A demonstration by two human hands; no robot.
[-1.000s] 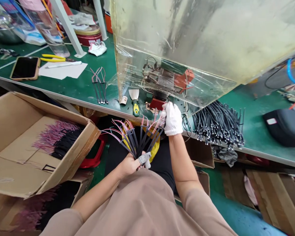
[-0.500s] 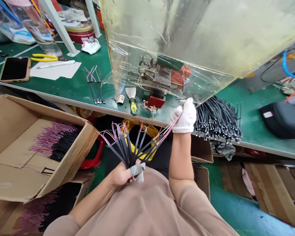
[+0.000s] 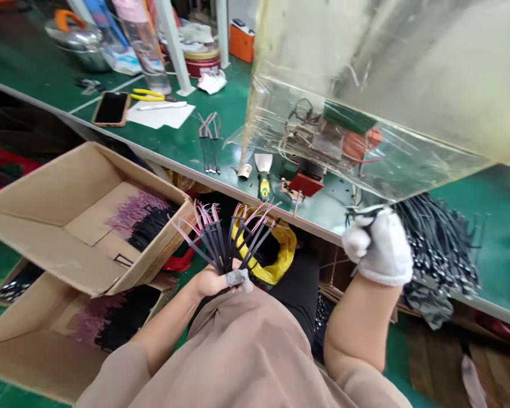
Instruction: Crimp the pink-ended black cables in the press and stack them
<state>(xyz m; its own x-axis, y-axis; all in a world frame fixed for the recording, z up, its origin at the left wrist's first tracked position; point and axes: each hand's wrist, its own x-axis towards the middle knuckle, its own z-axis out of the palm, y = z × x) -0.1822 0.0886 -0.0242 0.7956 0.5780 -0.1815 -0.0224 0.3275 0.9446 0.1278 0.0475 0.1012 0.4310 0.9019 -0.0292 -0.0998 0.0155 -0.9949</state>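
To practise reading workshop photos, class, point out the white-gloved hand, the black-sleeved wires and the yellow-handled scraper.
White-gloved hand (image 3: 382, 249), head view, middle of the glove.
Black-sleeved wires (image 3: 215, 241), head view, middle of the fan.
Yellow-handled scraper (image 3: 264, 187), head view, the handle.

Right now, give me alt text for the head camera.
A person's left hand grips a fan of black-sleeved wires beside a cardboard box, while the white-gloved right hand is near a heap of black cables on a green workbench.

Matt black wire sleeves (image 3: 215, 243); rough white cloth glove (image 3: 385, 249); glossy plastic sheet (image 3: 408, 158).
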